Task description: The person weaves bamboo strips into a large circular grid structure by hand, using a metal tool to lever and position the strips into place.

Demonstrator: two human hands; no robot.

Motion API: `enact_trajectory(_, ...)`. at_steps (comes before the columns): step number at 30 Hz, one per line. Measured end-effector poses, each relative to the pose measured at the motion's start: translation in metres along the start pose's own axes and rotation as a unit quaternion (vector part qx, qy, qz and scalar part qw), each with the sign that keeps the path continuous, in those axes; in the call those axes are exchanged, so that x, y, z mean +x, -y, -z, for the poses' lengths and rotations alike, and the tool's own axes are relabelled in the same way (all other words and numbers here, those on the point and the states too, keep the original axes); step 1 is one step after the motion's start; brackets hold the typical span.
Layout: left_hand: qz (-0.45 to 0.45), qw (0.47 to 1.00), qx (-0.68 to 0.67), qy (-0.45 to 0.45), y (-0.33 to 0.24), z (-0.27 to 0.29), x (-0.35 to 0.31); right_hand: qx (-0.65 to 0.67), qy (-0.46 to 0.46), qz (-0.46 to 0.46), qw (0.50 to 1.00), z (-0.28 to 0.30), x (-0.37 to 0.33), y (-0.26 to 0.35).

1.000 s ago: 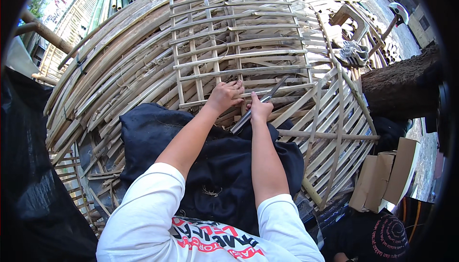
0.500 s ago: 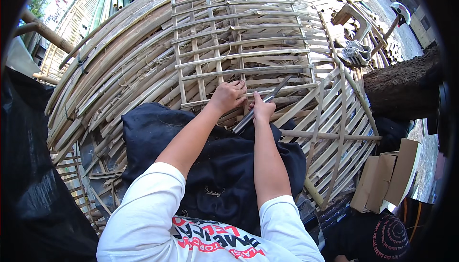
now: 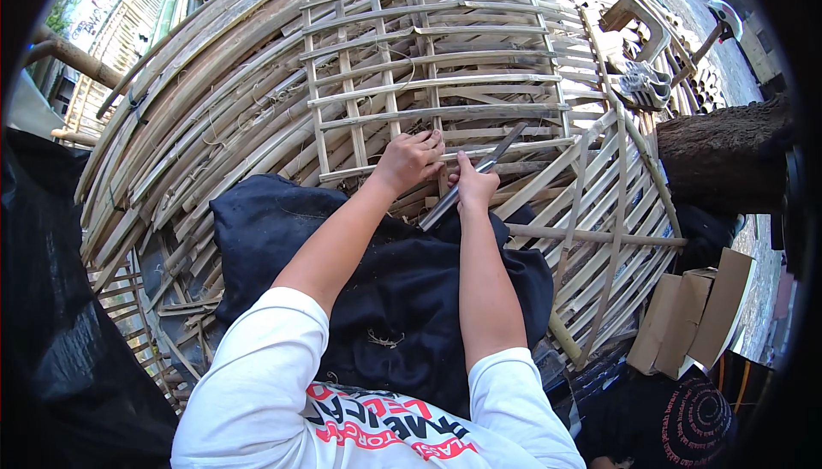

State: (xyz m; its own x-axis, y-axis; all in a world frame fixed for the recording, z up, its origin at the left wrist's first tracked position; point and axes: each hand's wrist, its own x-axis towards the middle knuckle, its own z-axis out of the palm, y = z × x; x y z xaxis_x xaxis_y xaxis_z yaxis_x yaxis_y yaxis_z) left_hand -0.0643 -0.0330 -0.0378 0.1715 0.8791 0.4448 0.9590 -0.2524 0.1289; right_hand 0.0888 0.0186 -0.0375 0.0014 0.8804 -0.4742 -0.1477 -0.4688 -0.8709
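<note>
A lattice of split bamboo strips (image 3: 360,119) lies in front of me, its near edge at my hands. My left hand (image 3: 411,161) is closed with its fingers bent over a crossing near that edge; what they pinch is hidden. Just right of it, my right hand (image 3: 474,185) wraps round a long, narrow metal tool like a knife (image 3: 443,205). The tool slants from near my lap up to the right, its darker end lying over the strips. Black cloth (image 3: 342,250) covers my lap below both hands.
Long bent bamboo strips (image 3: 205,118) are stacked beneath and left of the lattice. A slatted bamboo panel (image 3: 612,272) lies to the right, near a thick log (image 3: 719,156), worn shoes (image 3: 646,85) and a cardboard box (image 3: 689,315). A person in dark clothing (image 3: 659,422) is at lower right.
The whole scene sits slightly higher in the picture as the view has shifted. Both hands remain at the lattice's near edge, the tool still in my right hand.
</note>
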Motion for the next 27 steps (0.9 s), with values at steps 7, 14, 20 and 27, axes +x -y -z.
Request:
enact_trajectory(7,0.028,0.999,0.001,0.040,-0.007,0.007,0.004,0.010,-0.022,0.008,1.000,0.000,-0.005,0.005)
enact_trajectory(14,0.041,0.998,0.005,0.046,-0.007,0.006,0.004,0.167,0.015,0.002,0.986,0.007,-0.035,0.046)
enact_trajectory(20,0.040,0.998,0.008,0.038,-0.006,0.004,0.003,0.134,0.052,0.157,0.977,0.089,-0.090,0.132)
enact_trajectory(27,0.044,0.999,-0.011,0.027,-0.005,-0.001,0.001,-0.440,-0.157,0.232,0.853,0.271,-0.025,0.101)
